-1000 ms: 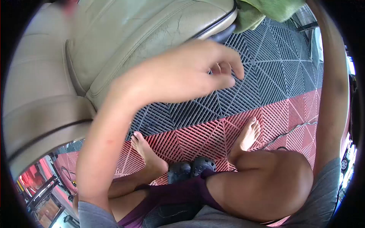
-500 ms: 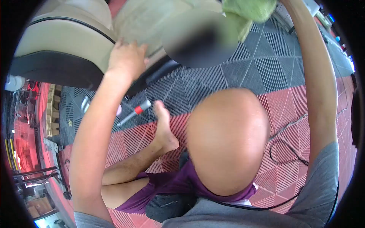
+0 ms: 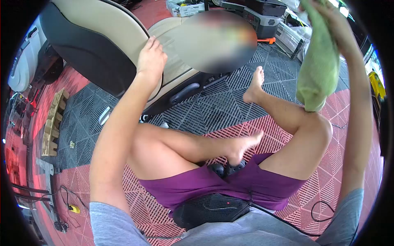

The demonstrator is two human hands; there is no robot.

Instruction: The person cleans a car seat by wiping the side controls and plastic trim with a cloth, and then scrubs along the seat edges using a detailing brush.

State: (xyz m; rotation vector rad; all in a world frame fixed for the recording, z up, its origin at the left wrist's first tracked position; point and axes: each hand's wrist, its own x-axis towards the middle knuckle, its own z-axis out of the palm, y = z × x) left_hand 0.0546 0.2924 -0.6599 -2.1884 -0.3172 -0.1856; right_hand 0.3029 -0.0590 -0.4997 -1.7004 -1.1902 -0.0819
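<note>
A car seat in cream and black (image 3: 94, 45) stands at the upper left. My left hand (image 3: 152, 57) rests on the cream edge of its backrest, fingers slightly bent and apart, with nothing held. At the upper right my right hand (image 3: 330, 20) is raised, its fingers wrapped round a green cloth (image 3: 318, 69). The cloth hangs down, its lower end by my bent right knee. A blurred oval hides part of the seat cushion. The seat's black side trim (image 3: 184, 93) faces me.
Grey and red slatted floor tiles (image 3: 205, 110) lie under my bare legs. A wooden pallet piece (image 3: 55, 123) is at the left. Behind the seat are a grey and black case (image 3: 262, 24) and a white basket (image 3: 186, 9). Cables run across the floor at both sides.
The green cloth has moved right and now hangs from my raised right hand. My legs have shifted apart, and the view has turned, showing more behind the seat. My left hand remains on the seat.
</note>
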